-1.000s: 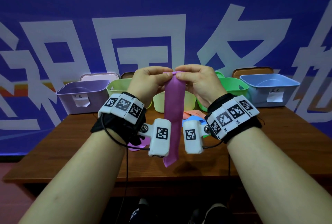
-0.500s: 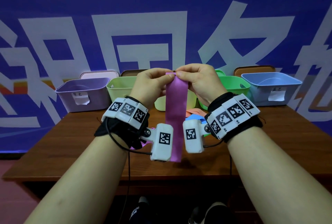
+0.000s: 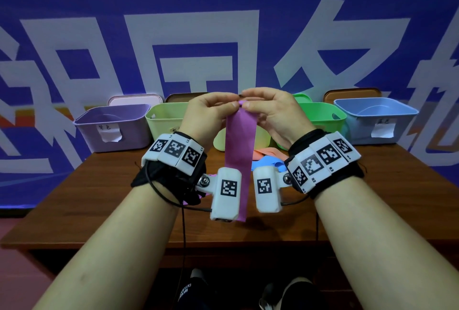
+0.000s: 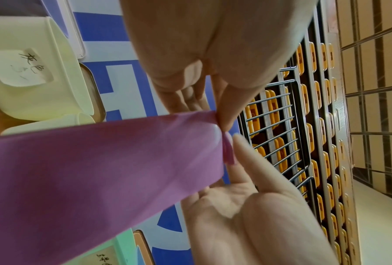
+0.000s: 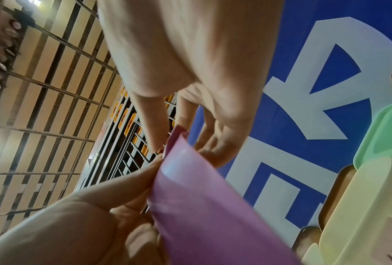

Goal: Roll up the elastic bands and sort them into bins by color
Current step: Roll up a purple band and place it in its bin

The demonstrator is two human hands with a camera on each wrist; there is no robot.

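A purple elastic band hangs straight down between my raised hands, above the wooden table. My left hand and right hand both pinch its top end, where a small fold or roll shows. In the left wrist view my left hand pinches the band at its curled edge. In the right wrist view my right hand holds the same end of the band. The lower end hangs free by the wrist cameras.
Along the table's back edge stand a purple bin, a pale yellow-green bin, a green bin and a blue bin. Loose orange and blue bands lie on the table behind my wrists.
The band's free lower end has risen a little while both hands kept pinching its top end. The hands stayed in much the same place.
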